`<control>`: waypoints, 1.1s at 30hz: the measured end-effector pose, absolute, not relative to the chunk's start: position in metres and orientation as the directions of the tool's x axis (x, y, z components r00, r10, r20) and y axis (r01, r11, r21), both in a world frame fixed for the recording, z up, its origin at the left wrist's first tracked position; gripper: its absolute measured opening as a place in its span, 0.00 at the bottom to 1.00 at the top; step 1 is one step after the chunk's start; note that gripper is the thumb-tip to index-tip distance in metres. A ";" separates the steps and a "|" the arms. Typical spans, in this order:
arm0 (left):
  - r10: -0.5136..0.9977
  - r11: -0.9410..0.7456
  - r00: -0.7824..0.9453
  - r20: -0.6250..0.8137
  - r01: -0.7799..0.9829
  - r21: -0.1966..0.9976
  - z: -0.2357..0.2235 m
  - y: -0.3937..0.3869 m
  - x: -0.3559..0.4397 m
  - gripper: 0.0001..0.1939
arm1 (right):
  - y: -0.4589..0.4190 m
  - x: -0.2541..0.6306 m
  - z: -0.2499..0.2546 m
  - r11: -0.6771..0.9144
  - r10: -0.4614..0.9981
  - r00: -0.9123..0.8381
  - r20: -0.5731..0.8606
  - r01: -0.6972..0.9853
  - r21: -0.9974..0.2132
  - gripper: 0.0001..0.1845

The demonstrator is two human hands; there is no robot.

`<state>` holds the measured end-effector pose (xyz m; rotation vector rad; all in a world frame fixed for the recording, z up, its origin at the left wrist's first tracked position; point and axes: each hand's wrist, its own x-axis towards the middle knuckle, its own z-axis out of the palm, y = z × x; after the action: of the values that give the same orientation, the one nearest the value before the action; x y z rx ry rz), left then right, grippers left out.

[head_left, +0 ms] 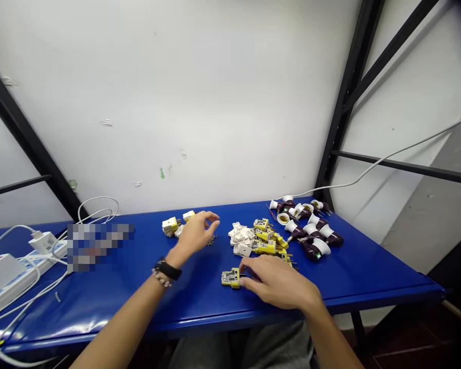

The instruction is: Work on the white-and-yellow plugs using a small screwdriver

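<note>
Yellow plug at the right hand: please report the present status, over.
Right hand gripping yellow plug, open side up. Left hand raised near small dark pieces, no held object visible. White pieces lie beyond plug, not on it.

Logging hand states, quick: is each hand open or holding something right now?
Left hand: open, fingers curved, near small dark pieces; nothing visible in it.
Right hand: closed, holding a yellow-edged plug part.
</note>
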<state>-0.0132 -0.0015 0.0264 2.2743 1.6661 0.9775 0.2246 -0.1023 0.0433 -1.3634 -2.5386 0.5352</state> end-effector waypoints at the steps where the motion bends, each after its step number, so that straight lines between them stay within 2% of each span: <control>1: 0.902 -0.324 0.123 0.414 0.826 0.461 0.027 0.000 -0.032 0.15 | -0.102 0.224 0.043 0.508 0.833 -0.553 0.009 0.758 -0.410 0.13; 3: 0.878 -0.194 0.010 0.479 0.921 0.337 0.026 0.005 -0.070 0.19 | -0.102 0.223 0.043 0.515 0.827 -0.562 0.013 0.748 -0.419 0.13; 5: 0.853 -0.098 -0.013 0.522 0.978 0.185 0.023 0.008 -0.103 0.26 | -0.102 0.223 0.042 0.521 0.823 -0.567 0.025 0.738 -0.428 0.14; 6: 0.870 -0.084 0.004 0.494 0.986 0.141 0.021 0.009 -0.116 0.28 | -0.101 0.222 0.041 0.522 0.823 -0.567 0.026 0.737 -0.430 0.13; 8: 0.917 -0.080 0.024 0.398 0.989 0.125 0.015 0.011 -0.133 0.27 | -0.100 0.220 0.037 0.514 0.828 -0.560 0.015 0.748 -0.421 0.13; 11: 0.947 -0.085 0.024 0.320 0.981 0.177 0.007 0.012 -0.143 0.25 | -0.098 0.213 0.028 0.498 0.843 -0.539 -0.006 0.783 -0.374 0.17; 17: 0.948 -0.134 0.052 0.313 0.959 0.249 0.001 0.013 -0.148 0.25 | -0.098 0.204 0.021 0.481 0.866 -0.500 -0.001 0.833 -0.275 0.14; 23: 0.928 -0.171 0.067 0.367 0.950 0.260 0.003 0.006 -0.151 0.24 | -0.103 0.223 0.035 0.373 0.921 -0.389 -0.030 0.899 -0.228 0.12; 27: 0.902 -0.257 0.062 0.428 0.873 0.415 0.005 -0.013 -0.128 0.25 | -0.107 0.249 0.045 0.377 0.922 -0.386 0.034 0.874 -0.307 0.14; 29: 0.898 -0.317 0.087 0.431 0.806 0.499 0.005 -0.027 -0.110 0.24 | -0.107 0.263 0.048 0.312 0.950 -0.298 0.092 0.900 -0.304 0.15; 33: 0.913 -0.361 0.155 0.377 0.737 0.571 0.005 -0.055 -0.070 0.22 | -0.102 0.278 0.050 0.210 0.977 -0.211 0.024 0.940 -0.270 0.16</control>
<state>-0.0701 -0.0546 0.0053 2.1806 1.6027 1.0048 0.2777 -0.1023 0.0500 -1.8410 -2.2885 0.2921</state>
